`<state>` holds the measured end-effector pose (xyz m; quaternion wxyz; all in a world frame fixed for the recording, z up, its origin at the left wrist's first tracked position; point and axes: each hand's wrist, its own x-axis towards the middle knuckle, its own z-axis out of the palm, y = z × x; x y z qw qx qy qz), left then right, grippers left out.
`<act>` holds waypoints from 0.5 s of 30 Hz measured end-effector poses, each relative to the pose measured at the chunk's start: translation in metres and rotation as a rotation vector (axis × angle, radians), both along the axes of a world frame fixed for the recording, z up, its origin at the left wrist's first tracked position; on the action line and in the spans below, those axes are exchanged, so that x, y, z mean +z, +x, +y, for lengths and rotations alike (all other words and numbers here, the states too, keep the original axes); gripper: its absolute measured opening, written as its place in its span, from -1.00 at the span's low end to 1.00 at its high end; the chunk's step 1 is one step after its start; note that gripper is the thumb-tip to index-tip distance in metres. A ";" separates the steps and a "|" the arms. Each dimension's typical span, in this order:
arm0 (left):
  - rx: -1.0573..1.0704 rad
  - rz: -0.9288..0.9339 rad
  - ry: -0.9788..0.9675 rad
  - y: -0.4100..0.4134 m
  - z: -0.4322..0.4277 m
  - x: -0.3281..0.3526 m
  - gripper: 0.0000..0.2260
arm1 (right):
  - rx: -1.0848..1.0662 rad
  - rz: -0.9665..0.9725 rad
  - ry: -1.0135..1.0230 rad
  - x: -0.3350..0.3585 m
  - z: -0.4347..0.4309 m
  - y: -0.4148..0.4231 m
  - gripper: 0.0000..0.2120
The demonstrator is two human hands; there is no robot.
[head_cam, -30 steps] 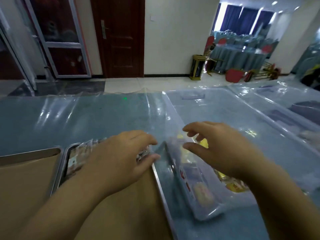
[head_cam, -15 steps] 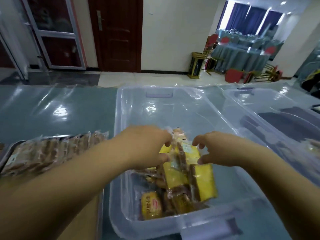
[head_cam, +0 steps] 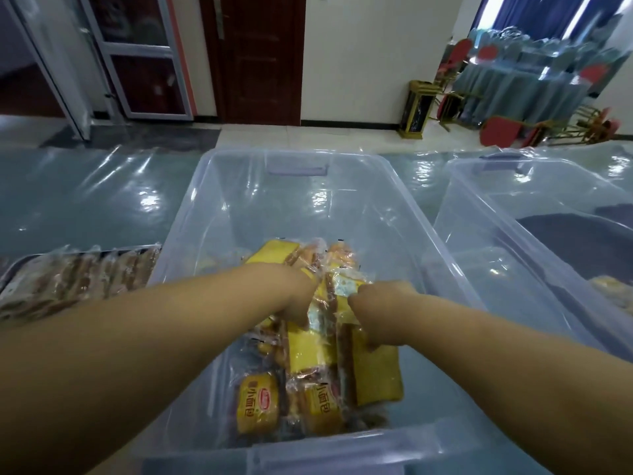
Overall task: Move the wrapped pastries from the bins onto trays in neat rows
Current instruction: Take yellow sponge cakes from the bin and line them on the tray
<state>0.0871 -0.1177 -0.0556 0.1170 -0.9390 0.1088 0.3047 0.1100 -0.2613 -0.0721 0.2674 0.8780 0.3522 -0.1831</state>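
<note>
Reaching into the clear bin (head_cam: 219,207), left hand (head_cam: 294,296) and right hand (head_cam: 380,313) curl their fingers closed around wrapped pastries (head_cam: 308,351) in the pile.

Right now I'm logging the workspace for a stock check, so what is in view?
clear bin: one, transparent, centre, holding pastries
wrapped pastries: a pile, yellow and brown, near end of the clear bin
second bin: one, transparent, right of the first
tray: one, metal, left, partly out of frame
row of pastries: one row, brown, on the tray
table cover: one, blue-grey, glossy
door: one, dark brown, far wall
left hand: in the pile
right hand: in the pile
</note>
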 end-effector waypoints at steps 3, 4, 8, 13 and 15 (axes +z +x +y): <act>0.011 -0.015 0.017 0.001 0.002 -0.018 -0.60 | 0.026 -0.008 -0.044 -0.002 0.005 0.003 -0.62; 0.021 -0.025 0.009 0.002 0.004 -0.022 -0.60 | 0.025 0.001 -0.061 0.000 0.006 0.005 -0.61; 0.083 -0.016 -0.019 0.008 0.005 -0.026 -0.55 | 0.007 0.004 0.021 0.016 0.008 0.023 -0.56; 0.116 -0.021 0.007 0.011 0.011 -0.023 -0.51 | -0.033 0.053 0.118 0.021 0.014 0.052 -0.51; 0.166 -0.005 0.003 0.013 0.017 -0.021 -0.44 | -0.047 0.069 0.124 0.017 0.015 0.058 -0.50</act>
